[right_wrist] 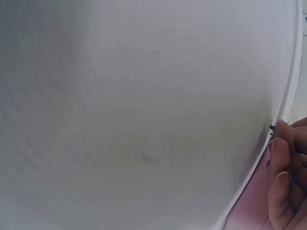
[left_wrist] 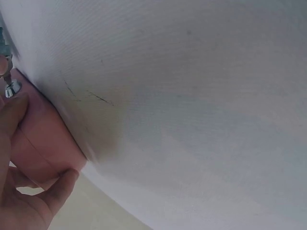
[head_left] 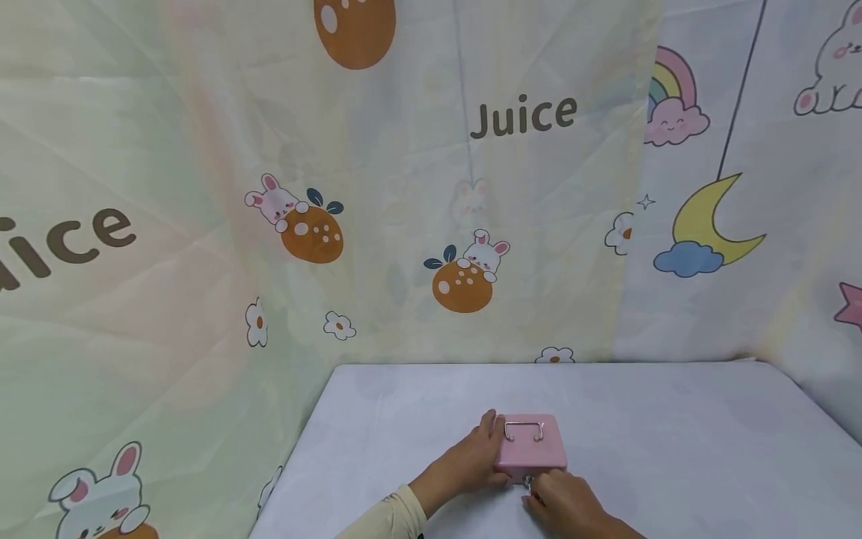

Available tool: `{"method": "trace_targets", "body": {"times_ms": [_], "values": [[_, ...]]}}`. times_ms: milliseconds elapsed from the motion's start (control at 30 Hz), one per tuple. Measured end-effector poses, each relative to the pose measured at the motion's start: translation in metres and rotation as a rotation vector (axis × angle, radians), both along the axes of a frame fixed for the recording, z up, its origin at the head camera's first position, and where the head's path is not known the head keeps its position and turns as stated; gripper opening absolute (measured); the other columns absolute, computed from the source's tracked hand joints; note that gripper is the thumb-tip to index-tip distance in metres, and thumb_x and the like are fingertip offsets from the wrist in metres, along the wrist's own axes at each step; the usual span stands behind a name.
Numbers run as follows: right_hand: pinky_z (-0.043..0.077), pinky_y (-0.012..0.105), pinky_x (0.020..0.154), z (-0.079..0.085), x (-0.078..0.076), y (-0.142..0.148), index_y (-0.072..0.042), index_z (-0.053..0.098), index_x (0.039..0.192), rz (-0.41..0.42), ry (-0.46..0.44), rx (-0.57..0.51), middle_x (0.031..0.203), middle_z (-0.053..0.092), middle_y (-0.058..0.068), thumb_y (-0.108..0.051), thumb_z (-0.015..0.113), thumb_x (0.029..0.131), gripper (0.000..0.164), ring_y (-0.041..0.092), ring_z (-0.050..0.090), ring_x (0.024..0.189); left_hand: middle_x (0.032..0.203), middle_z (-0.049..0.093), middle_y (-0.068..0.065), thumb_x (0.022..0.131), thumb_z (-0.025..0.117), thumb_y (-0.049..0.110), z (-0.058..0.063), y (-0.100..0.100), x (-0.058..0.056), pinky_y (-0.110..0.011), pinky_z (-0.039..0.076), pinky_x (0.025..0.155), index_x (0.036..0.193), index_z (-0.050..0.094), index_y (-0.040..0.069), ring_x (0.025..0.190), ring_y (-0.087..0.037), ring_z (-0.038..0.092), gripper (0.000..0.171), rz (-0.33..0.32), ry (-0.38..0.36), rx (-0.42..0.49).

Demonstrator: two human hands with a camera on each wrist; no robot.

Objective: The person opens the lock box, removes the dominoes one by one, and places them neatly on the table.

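A small pink cash box (head_left: pixel 532 453) sits on the table, its lid down and its wire handle (head_left: pixel 524 424) folded flat on top. My left hand (head_left: pixel 468 458) grips the box's left side, with the thumb (left_wrist: pixel 17 109) on the front face near the round silver lock (left_wrist: pixel 13 88). At that lock, the fingers of my right hand (head_left: pixel 569 500) pinch a small key (left_wrist: pixel 7 72), largely hidden by them. A dark metal bit (right_wrist: pixel 272 128) pokes out past the right fingertips in the right wrist view.
The white-covered table (head_left: pixel 673 427) spreads around the box. Cloth curtains (head_left: pixel 404 165) printed with rabbits, oranges and the word Juice hang behind and to the left. Another curtain (head_left: pixel 707 314) with a moon and rainbow hangs at the right.
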State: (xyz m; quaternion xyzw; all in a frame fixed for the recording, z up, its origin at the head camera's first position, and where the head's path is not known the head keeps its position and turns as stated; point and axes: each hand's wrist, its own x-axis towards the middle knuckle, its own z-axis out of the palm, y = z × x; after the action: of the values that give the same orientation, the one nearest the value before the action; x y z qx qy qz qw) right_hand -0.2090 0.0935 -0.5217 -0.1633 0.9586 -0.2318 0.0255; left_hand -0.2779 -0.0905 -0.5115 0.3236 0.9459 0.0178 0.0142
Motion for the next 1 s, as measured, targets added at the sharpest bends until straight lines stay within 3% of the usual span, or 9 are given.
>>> {"method": "trace_targets", "body": {"times_ms": [400,867,1000], "values": [[0.035,0.029,0.051,-0.0052,-0.0022,0.0000,-0.013,0.063,0.069,0.015,0.037,0.060,0.059,0.045,-0.009,-0.021,0.076,0.086,0.022,0.009,0.037,0.055,0.158,0.030,-0.024,0.082,0.079,0.047,0.0014,0.0006,0.0004,-0.026,0.048,0.103,0.156,0.028,0.002,0.133,-0.028,0.054,0.101,0.002,-0.022,0.010],[0.037,0.028,0.053,-0.0029,-0.0037,-0.0041,-0.009,0.065,0.072,0.001,-0.051,0.017,0.058,0.048,-0.006,-0.016,0.077,0.085,0.019,0.011,0.041,0.055,0.154,0.035,-0.026,0.080,0.082,0.046,0.0041,-0.0006,0.0007,-0.024,0.049,0.100,0.154,0.031,-0.001,0.127,-0.027,0.059,0.101,-0.026,0.009,0.027],[0.036,0.028,0.053,-0.0034,-0.0027,-0.0030,-0.010,0.064,0.072,0.007,-0.041,0.014,0.059,0.047,-0.006,-0.017,0.077,0.085,0.020,0.010,0.040,0.056,0.153,0.036,-0.026,0.079,0.082,0.047,0.0039,-0.0006,0.0001,-0.023,0.049,0.100,0.153,0.032,-0.001,0.127,-0.026,0.059,0.102,-0.026,0.012,0.021]]}}
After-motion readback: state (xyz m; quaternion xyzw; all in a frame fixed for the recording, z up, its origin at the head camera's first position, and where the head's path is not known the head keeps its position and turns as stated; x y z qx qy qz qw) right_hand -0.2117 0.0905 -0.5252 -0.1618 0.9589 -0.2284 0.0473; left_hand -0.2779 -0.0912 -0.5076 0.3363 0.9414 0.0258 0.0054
